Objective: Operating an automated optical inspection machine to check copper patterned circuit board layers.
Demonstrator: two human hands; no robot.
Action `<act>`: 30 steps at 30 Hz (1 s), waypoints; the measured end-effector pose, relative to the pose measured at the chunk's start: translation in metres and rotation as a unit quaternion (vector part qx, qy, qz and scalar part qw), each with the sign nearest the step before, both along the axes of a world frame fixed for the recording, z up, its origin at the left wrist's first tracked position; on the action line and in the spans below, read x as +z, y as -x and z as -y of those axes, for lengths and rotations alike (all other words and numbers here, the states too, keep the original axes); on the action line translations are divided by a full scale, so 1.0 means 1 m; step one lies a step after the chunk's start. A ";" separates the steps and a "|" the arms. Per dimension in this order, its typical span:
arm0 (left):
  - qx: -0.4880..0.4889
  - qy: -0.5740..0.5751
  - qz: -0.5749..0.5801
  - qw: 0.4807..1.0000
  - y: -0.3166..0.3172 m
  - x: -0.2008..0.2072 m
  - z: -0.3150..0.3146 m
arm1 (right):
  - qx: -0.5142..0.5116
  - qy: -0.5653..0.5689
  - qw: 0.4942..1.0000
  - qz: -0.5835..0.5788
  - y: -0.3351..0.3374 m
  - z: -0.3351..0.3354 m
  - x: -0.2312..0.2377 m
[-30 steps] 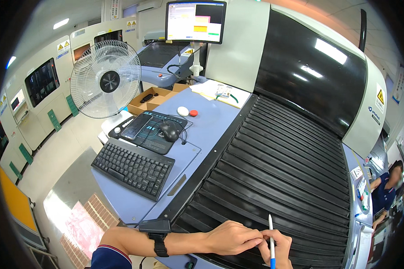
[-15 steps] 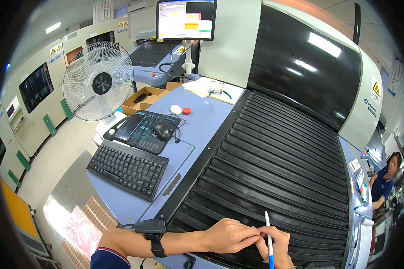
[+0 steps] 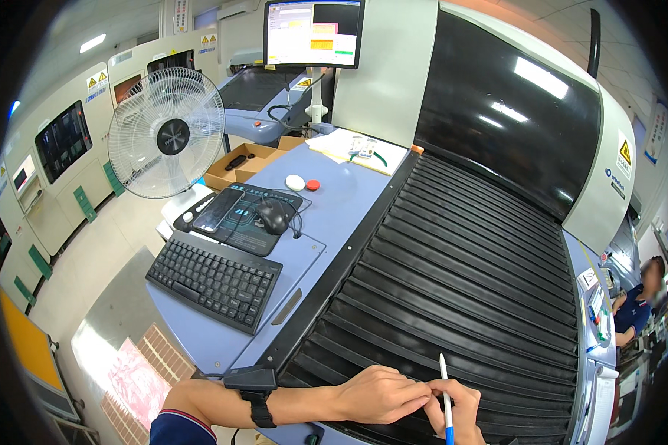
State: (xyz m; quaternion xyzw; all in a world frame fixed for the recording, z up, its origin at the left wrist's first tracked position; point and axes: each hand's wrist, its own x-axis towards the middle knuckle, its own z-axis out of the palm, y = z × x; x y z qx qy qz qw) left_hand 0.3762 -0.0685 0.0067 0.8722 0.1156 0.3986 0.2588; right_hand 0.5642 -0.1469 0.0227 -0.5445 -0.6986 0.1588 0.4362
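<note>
Grey machine housing (image 3: 390, 81): beyond the ribbed cover (image 3: 460, 267). Lit monitor (image 3: 313, 35): beyond the cover's left edge; lettering too small to read. Left hand (image 3: 378, 394): over the cover's near end, fingers curled, touching right hand (image 3: 465, 408); contents cannot be told. Yellow triangular warning label (image 3: 625, 154): on housing, right of cover. White-and-blue pen (image 3: 446, 400): over the cover's near end, in the right hand's closed grip, tip upward.

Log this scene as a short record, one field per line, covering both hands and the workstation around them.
Left hand: fingers curled, meeting the right hand's; anything between them is hidden
Left wrist: black strapped device
Right hand: in a grip on a white-and-blue pen, tip pointing away
Beneath hands: black ribbed bellows cover
Left of cover: black keyboard; wired mouse on a mouse pad
Background: monitor, white fan
Far right: another person, dark blue shirt
</note>
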 end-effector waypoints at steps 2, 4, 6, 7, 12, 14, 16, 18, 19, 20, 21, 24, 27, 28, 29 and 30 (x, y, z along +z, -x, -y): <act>0.002 0.003 0.002 1.000 -0.001 0.001 0.001 | -0.004 -0.005 1.000 -0.003 0.002 -0.001 0.001; -0.001 0.008 0.006 1.000 -0.003 0.002 0.001 | -0.026 -0.031 0.999 -0.033 0.003 0.000 0.002; 0.014 -0.008 -0.002 1.000 -0.001 0.003 0.002 | -0.022 -0.024 0.999 -0.025 0.000 0.001 -0.001; 0.014 -0.008 -0.003 1.000 0.000 0.003 0.002 | -0.014 -0.019 1.000 -0.018 0.000 0.000 -0.002; 0.016 -0.013 -0.006 1.000 0.003 0.002 0.001 | 0.002 -0.027 1.000 0.009 -0.001 -0.001 -0.001; 0.020 -0.022 -0.016 0.999 0.005 0.002 0.000 | 0.004 -0.019 1.000 0.013 0.001 -0.004 -0.002; 0.006 -0.039 -0.022 0.999 0.000 0.007 0.003 | -0.003 -0.042 0.999 0.008 -0.001 0.002 0.003; 0.019 -0.090 -0.009 0.996 -0.002 0.011 0.002 | -0.009 -0.046 0.999 0.017 -0.007 0.003 0.004; 0.015 -0.091 -0.008 0.996 0.000 0.012 0.000 | -0.008 -0.046 0.999 0.025 -0.009 0.001 0.004; 0.048 -0.103 -0.008 0.993 0.002 0.013 -0.003 | -0.012 -0.049 0.998 0.027 -0.009 0.000 0.006; 0.078 -0.113 -0.006 0.990 0.004 0.016 -0.006 | -0.042 -0.040 0.998 -0.005 -0.010 -0.001 0.008; 0.155 -0.119 -0.061 0.979 0.007 0.031 -0.014 | -0.125 -0.002 0.987 -0.096 -0.018 -0.006 0.007; 0.219 -0.122 -0.144 0.957 0.012 0.032 -0.018 | -0.162 -0.024 0.959 -0.231 -0.028 -0.015 -0.003; 0.242 -0.126 -0.161 0.949 0.013 0.032 -0.019 | -0.179 -0.035 0.954 -0.236 -0.030 -0.016 0.000; 0.246 -0.130 -0.144 0.950 0.014 0.030 -0.024 | -0.187 -0.054 0.952 -0.237 -0.035 -0.018 0.000; 0.267 -0.142 -0.122 0.945 0.016 0.025 -0.029 | -0.195 -0.072 0.949 -0.238 -0.042 -0.020 -0.001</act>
